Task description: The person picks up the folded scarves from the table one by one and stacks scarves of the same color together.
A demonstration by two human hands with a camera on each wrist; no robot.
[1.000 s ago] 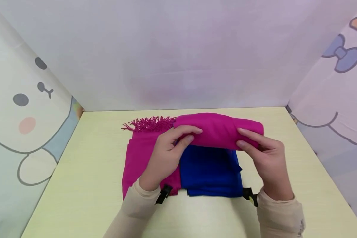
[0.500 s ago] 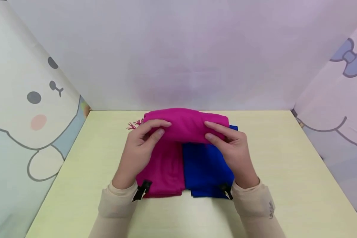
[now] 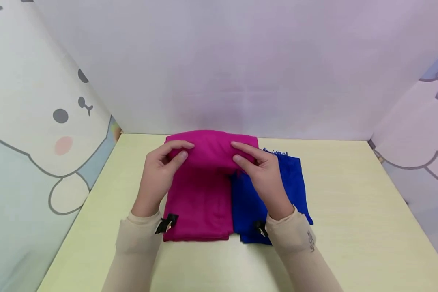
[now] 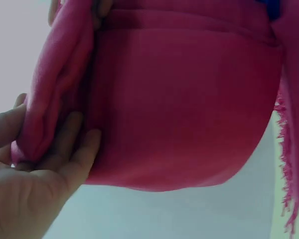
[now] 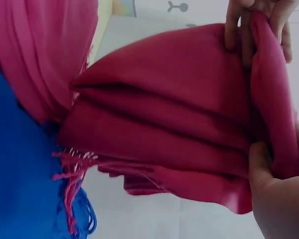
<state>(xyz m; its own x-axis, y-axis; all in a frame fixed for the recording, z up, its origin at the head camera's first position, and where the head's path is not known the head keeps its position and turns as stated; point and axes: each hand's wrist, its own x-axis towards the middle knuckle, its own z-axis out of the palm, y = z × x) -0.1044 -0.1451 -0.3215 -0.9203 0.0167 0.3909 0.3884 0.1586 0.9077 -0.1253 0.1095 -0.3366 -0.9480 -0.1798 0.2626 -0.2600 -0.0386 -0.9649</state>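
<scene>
Both hands hold up a folded magenta scarf (image 3: 211, 148), its fabric pinched between thumbs and fingers. My left hand (image 3: 155, 174) grips its left part and my right hand (image 3: 263, 174) its right part. In the right wrist view the layers of the held scarf (image 5: 164, 119) hang down, with a tasselled fringe at a lower corner. Below lies another folded magenta scarf (image 3: 200, 207), its far end hidden by the raised one. A folded blue scarf (image 3: 248, 202) lies along its right side, partly covered by my right forearm.
The scarves lie on a pale yellow table (image 3: 350, 211). A light back wall (image 3: 219, 73) rises at its far edge. Side panels with cartoon animal prints (image 3: 62, 134) stand left and right. Blue fringe (image 3: 277, 153) shows at the blue scarf's far end.
Both hands have carried the held scarf left, from above the blue scarf to above the lying magenta one. The magenta fringe at the back left is now hidden, while the blue fringe shows.
</scene>
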